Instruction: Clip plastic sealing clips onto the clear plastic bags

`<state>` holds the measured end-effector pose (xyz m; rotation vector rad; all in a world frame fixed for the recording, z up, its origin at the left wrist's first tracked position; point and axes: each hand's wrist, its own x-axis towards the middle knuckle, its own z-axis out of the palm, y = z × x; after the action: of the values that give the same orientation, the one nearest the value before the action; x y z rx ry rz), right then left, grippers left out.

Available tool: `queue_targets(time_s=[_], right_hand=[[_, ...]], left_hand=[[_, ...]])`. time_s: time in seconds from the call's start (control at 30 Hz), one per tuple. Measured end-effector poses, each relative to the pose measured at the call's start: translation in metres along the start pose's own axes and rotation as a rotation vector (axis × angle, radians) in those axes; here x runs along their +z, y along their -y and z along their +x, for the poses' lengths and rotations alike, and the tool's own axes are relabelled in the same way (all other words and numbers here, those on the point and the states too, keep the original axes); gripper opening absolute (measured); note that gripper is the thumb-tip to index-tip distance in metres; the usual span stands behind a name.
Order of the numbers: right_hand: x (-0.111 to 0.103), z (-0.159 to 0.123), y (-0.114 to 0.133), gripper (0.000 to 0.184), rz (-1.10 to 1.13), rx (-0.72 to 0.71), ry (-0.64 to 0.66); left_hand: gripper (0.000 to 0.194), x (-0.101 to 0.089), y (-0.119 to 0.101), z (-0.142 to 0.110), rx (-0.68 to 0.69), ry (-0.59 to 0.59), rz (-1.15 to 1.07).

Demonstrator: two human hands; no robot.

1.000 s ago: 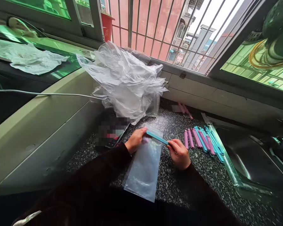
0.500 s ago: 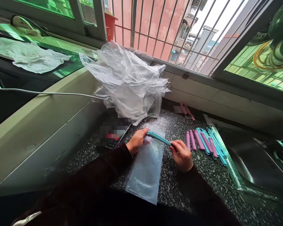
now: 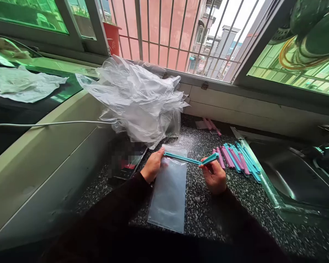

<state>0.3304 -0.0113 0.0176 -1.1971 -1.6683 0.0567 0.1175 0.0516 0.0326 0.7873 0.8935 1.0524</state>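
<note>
A teal bag sealing clip lies across the upper part of a clear plastic bag, its two arms spread apart at a hinge near the right end. My left hand is closed on the bag's upper left edge and the clip's left end. With closed fingers, my right hand grips the clip by its hinge, and the short-looking free arm points up to the right above those fingers. The bag hangs down over the speckled counter. Whatever is under my left fingers is partly hidden.
Several pink and teal clips lie right of my right hand, beside a sink. Further back are pink clips. A heap of clear plastic bags stands by the window; a blurred dark flat object lies left, near a white cable.
The clip has gone from folded together to opened at its hinge, one arm swung up to the right. My left hand keeps its hold on the bag; the camera view has shifted slightly.
</note>
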Motion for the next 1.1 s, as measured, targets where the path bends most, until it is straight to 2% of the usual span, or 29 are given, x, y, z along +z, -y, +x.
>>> queue_targets(time_s=[0.4,0.8,1.0,1.1], right_hand=[[-0.002,0.003,-0.007,0.02,0.341,0.264,0.091],[-0.003,0.013,-0.002,0.034,0.783,0.698,0.013],[-0.004,0.014,0.0,0.034,0.851,0.752,0.04],[-0.004,0.013,-0.002,0.032,0.803,0.728,0.06]], left_hand=[[0.043,-0.001,0.0,-0.002,0.017,-0.011,0.107],[0.036,0.001,-0.002,-0.003,-0.036,-0.001,0.046],[0.036,-0.002,0.0,-0.002,-0.016,0.003,0.031],[0.037,-0.003,0.0,-0.001,-0.016,0.001,0.042]])
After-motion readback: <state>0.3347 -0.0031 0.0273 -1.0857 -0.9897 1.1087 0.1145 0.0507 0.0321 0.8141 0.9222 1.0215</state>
